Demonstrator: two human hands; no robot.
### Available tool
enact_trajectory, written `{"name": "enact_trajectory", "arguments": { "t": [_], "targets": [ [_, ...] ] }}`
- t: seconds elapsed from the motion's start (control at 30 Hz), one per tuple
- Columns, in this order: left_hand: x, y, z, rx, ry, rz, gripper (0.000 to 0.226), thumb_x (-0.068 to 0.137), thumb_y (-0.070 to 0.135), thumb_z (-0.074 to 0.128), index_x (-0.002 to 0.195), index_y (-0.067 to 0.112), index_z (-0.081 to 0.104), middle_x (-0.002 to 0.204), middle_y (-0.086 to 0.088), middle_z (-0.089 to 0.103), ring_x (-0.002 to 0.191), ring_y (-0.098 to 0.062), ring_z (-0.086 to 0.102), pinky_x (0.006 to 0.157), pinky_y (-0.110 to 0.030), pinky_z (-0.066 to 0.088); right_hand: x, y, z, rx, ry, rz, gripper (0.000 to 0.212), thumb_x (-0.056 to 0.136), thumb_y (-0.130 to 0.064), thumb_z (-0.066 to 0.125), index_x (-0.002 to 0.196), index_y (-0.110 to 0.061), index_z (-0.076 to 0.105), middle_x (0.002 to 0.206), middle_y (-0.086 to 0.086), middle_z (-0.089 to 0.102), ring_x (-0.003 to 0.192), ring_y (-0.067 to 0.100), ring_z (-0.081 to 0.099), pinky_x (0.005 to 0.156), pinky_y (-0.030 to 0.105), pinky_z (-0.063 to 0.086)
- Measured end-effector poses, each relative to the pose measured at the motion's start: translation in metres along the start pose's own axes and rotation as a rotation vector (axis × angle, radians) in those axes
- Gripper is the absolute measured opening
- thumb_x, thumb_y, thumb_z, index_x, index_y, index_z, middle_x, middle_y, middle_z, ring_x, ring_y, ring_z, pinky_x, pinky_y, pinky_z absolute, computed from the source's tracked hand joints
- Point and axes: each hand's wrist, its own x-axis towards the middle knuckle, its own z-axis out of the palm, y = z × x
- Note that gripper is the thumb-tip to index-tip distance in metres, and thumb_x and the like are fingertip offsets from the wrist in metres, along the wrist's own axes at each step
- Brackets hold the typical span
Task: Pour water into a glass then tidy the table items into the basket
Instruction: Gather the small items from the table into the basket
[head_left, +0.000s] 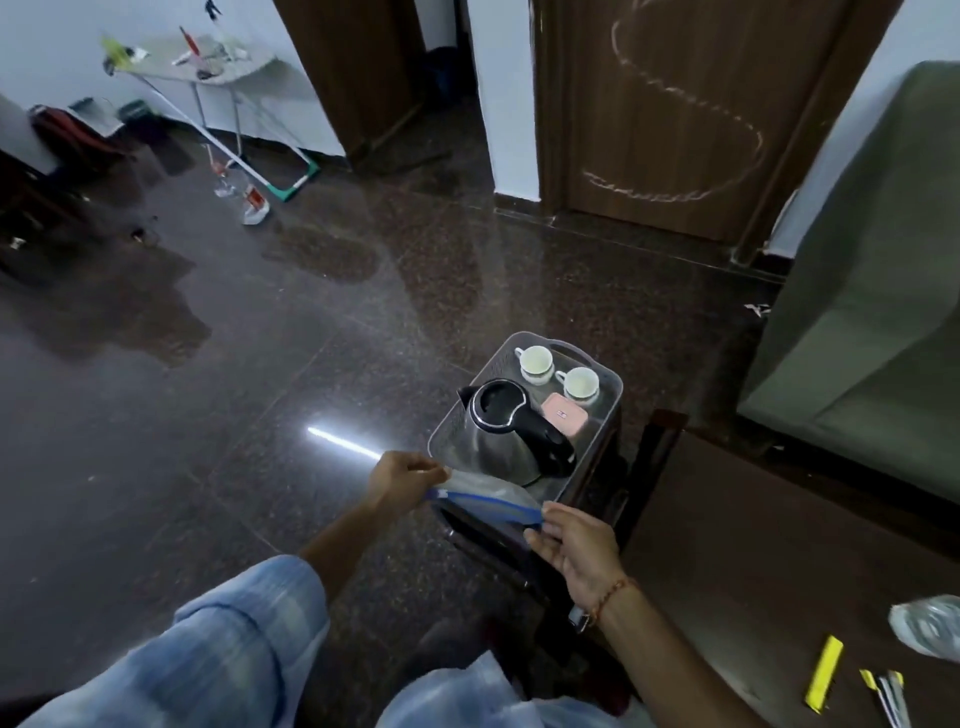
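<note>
A grey plastic basket (608, 384) stands on a dark stool beside the table. Inside it are a steel kettle with a black lid and handle (506, 431), two white cups (537, 364) (581, 385) and a small pink box (565, 420). I hold a clear zip bag with a blue seal strip (488, 496) over the basket's near end. My left hand (402, 478) pinches the bag's left corner. My right hand (571, 545) grips its right corner. The bag's contents cannot be made out.
A dark wooden table (753, 545) lies at the right, bearing a yellow marker (825, 673), a few pens (888, 696) and a crumpled clear plastic bottle (930, 626). A green sofa (872, 312) stands beyond it. My knees in jeans (223, 649) are at the bottom.
</note>
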Motion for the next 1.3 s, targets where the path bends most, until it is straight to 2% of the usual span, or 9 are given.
{"name": "enact_trajectory", "arguments": {
  "t": [0.2, 0.33, 0.5, 0.63, 0.8, 0.97, 1.1, 1.17, 1.3],
  "targets": [
    [0.072, -0.003, 0.009, 0.182, -0.112, 0.054, 0.013, 0.083, 0.013, 0.074, 0.070, 0.013, 0.076, 0.057, 0.009, 0.070, 0.051, 0.001, 0.063, 0.056, -0.021, 0.054, 0.046, 0.005, 0.028, -0.001, 0.142, 0.028, 0.009, 0.089, 0.001, 0.061, 0.096, -0.001, 0.066, 0.082, 0.012, 0.064, 0.062, 0.020, 0.062, 0.051, 0.025, 0.058],
    [0.111, -0.004, 0.015, 0.195, -0.280, 0.033, 0.012, 0.084, 0.013, 0.071, 0.074, 0.008, 0.076, 0.067, -0.009, 0.071, 0.064, -0.017, 0.065, 0.075, -0.038, 0.059, 0.064, 0.026, 0.047, -0.115, 0.293, 0.036, 0.021, 0.084, -0.001, 0.066, 0.105, -0.003, 0.067, 0.078, 0.007, 0.067, 0.064, 0.016, 0.063, 0.062, 0.028, 0.057],
    [0.128, 0.004, 0.003, 0.149, -0.404, 0.040, 0.011, 0.076, 0.026, 0.083, 0.071, 0.017, 0.078, 0.061, 0.002, 0.071, 0.056, -0.004, 0.061, 0.058, -0.024, 0.056, 0.075, 0.042, 0.072, -0.729, 0.225, -0.275, 0.043, 0.076, -0.007, 0.071, 0.117, -0.014, 0.064, 0.108, 0.000, 0.068, 0.085, -0.002, 0.060, 0.073, 0.000, 0.042],
    [0.138, 0.001, -0.014, 0.084, -0.496, 0.018, 0.015, 0.071, 0.023, 0.087, 0.061, 0.018, 0.077, 0.056, 0.005, 0.069, 0.050, 0.000, 0.057, 0.048, -0.015, 0.044, 0.084, 0.057, 0.079, -1.269, 0.099, -0.472, 0.069, 0.079, -0.026, 0.068, 0.143, -0.017, 0.043, 0.143, 0.004, 0.044, 0.127, 0.020, 0.047, 0.107, 0.031, 0.040],
    [0.164, 0.004, -0.015, 0.038, -0.614, -0.066, 0.028, 0.073, 0.025, 0.085, 0.067, 0.001, 0.072, 0.063, -0.007, 0.063, 0.056, -0.009, 0.058, 0.053, -0.019, 0.049, 0.087, 0.055, 0.086, -1.592, 0.462, -0.636, 0.033, 0.076, -0.035, 0.071, 0.108, -0.027, 0.069, 0.103, -0.002, 0.065, 0.095, 0.024, 0.061, 0.077, 0.041, 0.047],
    [0.181, 0.000, 0.000, 0.293, -0.601, 0.027, 0.007, 0.081, 0.011, 0.075, 0.087, 0.012, 0.078, 0.092, -0.004, 0.076, 0.088, -0.014, 0.070, 0.080, -0.023, 0.056, 0.093, 0.050, 0.086, -1.693, 0.510, -0.634, 0.028, 0.071, -0.034, 0.077, 0.097, -0.028, 0.071, 0.085, -0.004, 0.068, 0.083, 0.023, 0.062, 0.069, 0.038, 0.048],
    [0.183, -0.005, 0.004, 0.505, -0.572, 0.177, 0.012, 0.084, 0.008, 0.068, 0.091, 0.012, 0.077, 0.090, -0.002, 0.074, 0.080, -0.008, 0.066, 0.058, 0.000, 0.044, 0.103, 0.053, 0.092, -1.683, 0.451, -0.584, 0.031, 0.060, -0.025, 0.087, 0.087, -0.022, 0.074, 0.078, -0.002, 0.072, 0.074, 0.022, 0.068, 0.062, 0.033, 0.055],
    [0.182, -0.009, 0.003, 0.602, -0.594, 0.230, 0.017, 0.085, 0.008, 0.061, 0.091, 0.012, 0.076, 0.094, -0.005, 0.074, 0.080, -0.012, 0.067, 0.060, -0.005, 0.048, 0.110, 0.058, 0.093, -1.644, 0.405, -0.538, 0.024, 0.069, -0.020, 0.082, 0.091, -0.018, 0.073, 0.083, 0.002, 0.073, 0.080, 0.027, 0.068, 0.069, 0.036, 0.057],
    [0.182, -0.014, -0.001, 0.865, -0.733, 0.349, 0.034, 0.089, 0.008, 0.048, 0.117, 0.010, 0.067, 0.122, -0.012, 0.066, 0.111, -0.028, 0.064, 0.097, -0.035, 0.051, 0.118, 0.062, 0.091, -1.608, 0.307, -0.472, 0.034, 0.092, -0.027, 0.057, 0.124, -0.017, 0.060, 0.119, 0.004, 0.067, 0.114, 0.026, 0.057, 0.100, 0.036, 0.045]
  ]
}}
